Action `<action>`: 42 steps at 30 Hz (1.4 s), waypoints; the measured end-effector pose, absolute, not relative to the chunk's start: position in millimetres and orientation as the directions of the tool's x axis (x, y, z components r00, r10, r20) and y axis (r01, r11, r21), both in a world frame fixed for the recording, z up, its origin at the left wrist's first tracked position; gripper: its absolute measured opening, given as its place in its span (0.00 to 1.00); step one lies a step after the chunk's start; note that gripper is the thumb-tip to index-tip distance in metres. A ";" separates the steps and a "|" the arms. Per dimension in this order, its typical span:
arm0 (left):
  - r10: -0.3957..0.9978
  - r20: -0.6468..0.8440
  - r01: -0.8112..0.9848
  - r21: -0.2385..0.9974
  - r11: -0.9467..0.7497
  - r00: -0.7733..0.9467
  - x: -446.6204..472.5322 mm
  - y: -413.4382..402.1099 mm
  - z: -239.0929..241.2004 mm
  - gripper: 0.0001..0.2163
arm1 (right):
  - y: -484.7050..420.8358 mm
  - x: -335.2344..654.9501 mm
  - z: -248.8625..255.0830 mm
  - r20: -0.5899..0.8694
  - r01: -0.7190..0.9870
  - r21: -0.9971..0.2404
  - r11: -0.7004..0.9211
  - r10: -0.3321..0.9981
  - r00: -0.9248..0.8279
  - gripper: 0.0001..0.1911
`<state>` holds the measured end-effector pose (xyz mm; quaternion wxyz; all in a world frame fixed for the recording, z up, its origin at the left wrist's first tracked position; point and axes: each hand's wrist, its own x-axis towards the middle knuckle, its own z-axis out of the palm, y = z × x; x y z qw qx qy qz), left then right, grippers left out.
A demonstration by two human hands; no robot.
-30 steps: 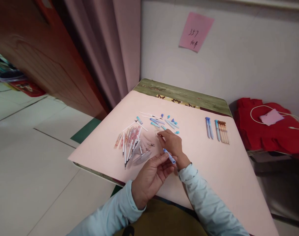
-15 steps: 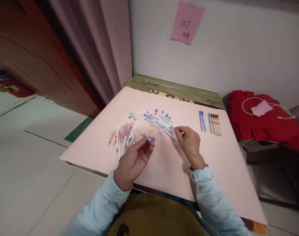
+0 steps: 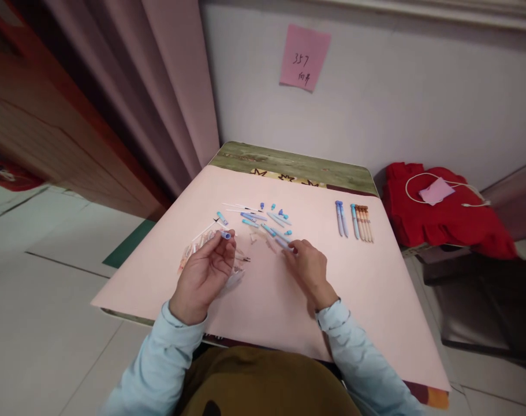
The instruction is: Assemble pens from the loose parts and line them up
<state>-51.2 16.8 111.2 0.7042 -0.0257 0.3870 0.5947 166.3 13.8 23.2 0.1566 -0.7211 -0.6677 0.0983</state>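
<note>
My left hand (image 3: 204,277) is raised over the table, thumb and fingers pinching a short blue pen barrel (image 3: 225,234) with its hollow end showing. Lower down, my right hand (image 3: 308,266) has its fingertips closed on the near end of a long lavender pen barrel (image 3: 282,242) lying on the sheet. Several blue barrels (image 3: 279,219) and small blue pen tops (image 3: 273,206) lie just beyond. Small clear pieces (image 3: 259,236) are between the hands. Behind my left hand, a pile of patterned clear pen parts (image 3: 189,251) is partly hidden.
At the right of the pale pink sheet (image 3: 366,300) stand two blue pens (image 3: 341,219), a light-blue one (image 3: 355,222) and several brown-topped pens (image 3: 364,224) in rows. White refills (image 3: 241,208) lie at the left back. A red cloth (image 3: 444,225) is beyond the table's right edge.
My right hand has come down and nearer, onto the end of the lavender barrel. My left hand has moved left, turning the blue barrel's hollow end toward me. The view has shifted slightly.
</note>
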 end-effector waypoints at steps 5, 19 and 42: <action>0.803 -0.596 -0.852 0.414 0.320 0.012 -48.8 21.3 108.6 0.07 | 18.2 152.0 18.3 0.045 0.936 -0.350 -0.032 0.998 0.051 0.12; 0.788 -0.615 -0.837 0.429 0.340 0.005 -48.1 36.1 114.3 0.08 | 46.9 174.7 20.9 0.052 0.942 -0.299 -0.150 0.984 0.173 0.12; 0.785 -0.620 -0.844 0.407 0.348 0.024 -40.5 54.7 116.2 0.08 | 160.8 172.9 28.6 -0.102 0.976 -0.047 0.213 0.971 -0.217 0.17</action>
